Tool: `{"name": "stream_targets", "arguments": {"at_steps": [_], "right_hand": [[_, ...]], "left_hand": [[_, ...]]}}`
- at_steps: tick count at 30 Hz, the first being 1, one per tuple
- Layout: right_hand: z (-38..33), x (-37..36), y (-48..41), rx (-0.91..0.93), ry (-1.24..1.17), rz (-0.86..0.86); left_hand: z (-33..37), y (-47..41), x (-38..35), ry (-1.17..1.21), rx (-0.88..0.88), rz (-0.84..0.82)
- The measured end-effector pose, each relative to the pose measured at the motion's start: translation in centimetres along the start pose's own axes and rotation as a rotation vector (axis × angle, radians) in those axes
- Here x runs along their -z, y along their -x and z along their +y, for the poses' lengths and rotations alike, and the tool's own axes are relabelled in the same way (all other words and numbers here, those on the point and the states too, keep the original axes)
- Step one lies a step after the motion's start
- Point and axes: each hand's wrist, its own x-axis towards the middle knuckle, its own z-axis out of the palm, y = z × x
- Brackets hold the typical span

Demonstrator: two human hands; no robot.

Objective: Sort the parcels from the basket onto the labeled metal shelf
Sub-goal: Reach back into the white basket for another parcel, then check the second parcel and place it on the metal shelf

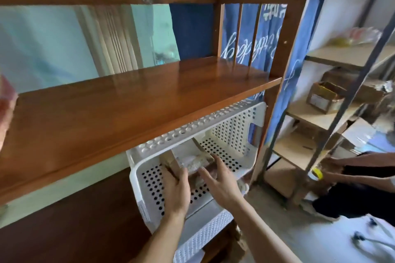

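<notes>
parcels (193, 163): low in white perforated basket (233, 132), under wooden shelf board (136, 100) | left hand (177, 190): grip wide, fingertips on brown parcel, not closed | right hand (220, 179): grip wide, hovering above | risk: knuckles or lifted parcel catching board edge overhead; metal shelf (316, 119) well apart, second person's arm (361, 161) in path
</notes>
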Motion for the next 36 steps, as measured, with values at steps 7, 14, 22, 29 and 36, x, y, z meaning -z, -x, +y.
{"name": "stream_targets", "arguments": {"at_steps": [7, 14, 22, 29, 36], "right_hand": [[0.6, 0.7, 4.9, -0.007, -0.219, 0.194], [-1.4, 0.5, 16.6, 0.022, -0.278, 0.458], [-7.2, -3.0, 32.5, 0.141, -0.315, 0.584], [-13.8, -5.3, 38.5, 0.335, -0.444, 0.445], [-20.5, -10.3, 42.2, 0.452, -0.934, 0.116]], "left_hand": [[1.5, 4.4, 0.3, 0.060, -0.112, -0.130], [0.3, 12.9, 4.6, 0.182, -0.163, -0.317], [-0.2, 24.5, 17.0, 0.311, -0.295, -0.426], [0.5, 29.2, 27.2, 0.292, -0.425, -0.260], [-1.0, 34.3, 39.9, 0.550, -0.358, -0.088]]}}
